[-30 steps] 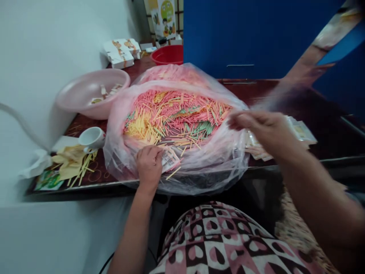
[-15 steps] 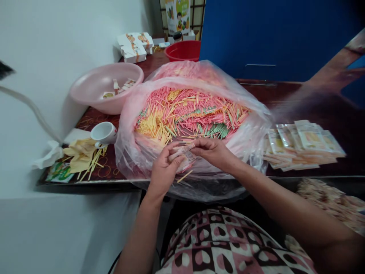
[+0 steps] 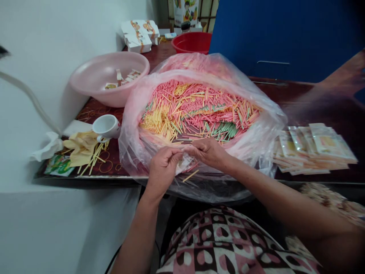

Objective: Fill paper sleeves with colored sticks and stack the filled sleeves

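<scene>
A big clear plastic bag (image 3: pixel 265 137) lies open on the dark table (image 3: pixel 313 102), filled with several pink, yellow and green sticks (image 3: pixel 199 110). My left hand (image 3: pixel 163 169) and my right hand (image 3: pixel 208 152) meet at the bag's near rim. Both pinch a small clear printed packet (image 3: pixel 185 163) between their closed fingers. A loose yellow stick (image 3: pixel 190 176) lies just below the packet on the plastic.
A stack of filled packets (image 3: pixel 313 148) lies right of the bag. At left are a pink basin (image 3: pixel 99 76), a white cup (image 3: pixel 107 126), yellow scraps (image 3: pixel 81 146) and loose sticks. Farther back stand a red bowl (image 3: pixel 191 41), white boxes (image 3: pixel 139 34) and a blue panel (image 3: pixel 285 34).
My right hand came down from the bag's right rim to join my left hand on the packet. The view has shifted slightly.
</scene>
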Action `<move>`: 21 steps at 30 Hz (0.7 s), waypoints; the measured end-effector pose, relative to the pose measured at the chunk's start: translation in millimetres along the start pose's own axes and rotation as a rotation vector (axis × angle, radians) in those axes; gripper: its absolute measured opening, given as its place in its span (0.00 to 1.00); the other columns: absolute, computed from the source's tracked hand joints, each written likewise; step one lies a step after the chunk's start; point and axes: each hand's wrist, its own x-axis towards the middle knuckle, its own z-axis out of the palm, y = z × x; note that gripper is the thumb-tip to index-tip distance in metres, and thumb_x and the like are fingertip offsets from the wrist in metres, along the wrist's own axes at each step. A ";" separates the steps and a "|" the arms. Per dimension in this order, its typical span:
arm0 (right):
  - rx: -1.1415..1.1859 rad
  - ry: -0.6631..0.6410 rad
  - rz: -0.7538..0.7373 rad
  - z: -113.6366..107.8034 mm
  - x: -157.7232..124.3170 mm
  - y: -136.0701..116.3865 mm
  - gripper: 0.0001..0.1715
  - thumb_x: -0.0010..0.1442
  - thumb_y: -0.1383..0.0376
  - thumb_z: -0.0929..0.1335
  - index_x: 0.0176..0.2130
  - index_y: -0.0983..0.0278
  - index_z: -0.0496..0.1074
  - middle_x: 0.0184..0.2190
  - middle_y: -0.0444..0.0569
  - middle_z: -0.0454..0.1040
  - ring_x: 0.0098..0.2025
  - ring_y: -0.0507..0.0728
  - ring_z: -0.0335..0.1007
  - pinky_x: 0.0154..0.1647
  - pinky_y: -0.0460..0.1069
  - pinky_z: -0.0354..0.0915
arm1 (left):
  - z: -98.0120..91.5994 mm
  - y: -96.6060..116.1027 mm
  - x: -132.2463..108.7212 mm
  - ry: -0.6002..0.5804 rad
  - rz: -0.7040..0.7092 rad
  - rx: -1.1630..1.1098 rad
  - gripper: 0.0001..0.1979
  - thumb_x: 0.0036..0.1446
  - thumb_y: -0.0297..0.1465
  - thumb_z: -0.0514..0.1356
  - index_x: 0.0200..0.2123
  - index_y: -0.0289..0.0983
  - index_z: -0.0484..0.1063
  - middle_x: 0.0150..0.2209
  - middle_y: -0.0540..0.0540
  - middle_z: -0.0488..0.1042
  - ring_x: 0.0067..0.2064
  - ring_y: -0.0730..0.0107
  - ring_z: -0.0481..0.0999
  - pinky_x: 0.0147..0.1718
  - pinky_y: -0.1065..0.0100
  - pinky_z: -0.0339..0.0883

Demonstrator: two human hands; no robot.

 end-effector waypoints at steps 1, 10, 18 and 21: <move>-0.016 -0.003 -0.020 0.3 8.9 1.9 0.37 0.73 0.44 0.60 0.20 0.63 0.65 0.19 0.42 0.63 0.24 0.50 0.57 0.27 0.47 0.51 | -1.3 -4.2 2.8 0.025 0.043 0.077 0.09 0.67 0.34 0.59 0.36 0.40 0.78 0.39 0.45 0.83 0.44 0.61 0.81 0.49 0.59 0.72; -0.488 -0.357 -0.344 24.4 84.5 22.4 0.17 0.65 0.76 0.65 0.48 0.65 0.79 0.48 0.54 0.82 0.48 0.58 0.71 0.51 0.52 0.60 | 3.9 -34.7 6.5 0.041 0.119 0.609 0.10 0.66 0.27 0.53 0.35 0.39 0.73 0.42 0.37 0.82 0.58 0.49 0.77 0.67 0.42 0.55; -0.831 -0.380 -0.493 27.1 86.3 9.7 0.10 0.71 0.67 0.65 0.46 0.66 0.77 0.46 0.55 0.80 0.48 0.63 0.67 0.45 0.56 0.55 | 4.7 -36.1 -0.6 0.066 0.099 0.641 0.12 0.69 0.30 0.50 0.34 0.40 0.70 0.34 0.43 0.78 0.42 0.55 0.77 0.65 0.46 0.57; -0.873 -0.373 -0.520 28.4 85.7 9.3 0.11 0.72 0.67 0.64 0.46 0.67 0.77 0.44 0.55 0.80 0.46 0.63 0.68 0.45 0.56 0.56 | 6.7 -40.4 -1.9 0.097 0.119 0.604 0.12 0.69 0.31 0.50 0.34 0.41 0.70 0.33 0.44 0.77 0.42 0.56 0.77 0.65 0.48 0.57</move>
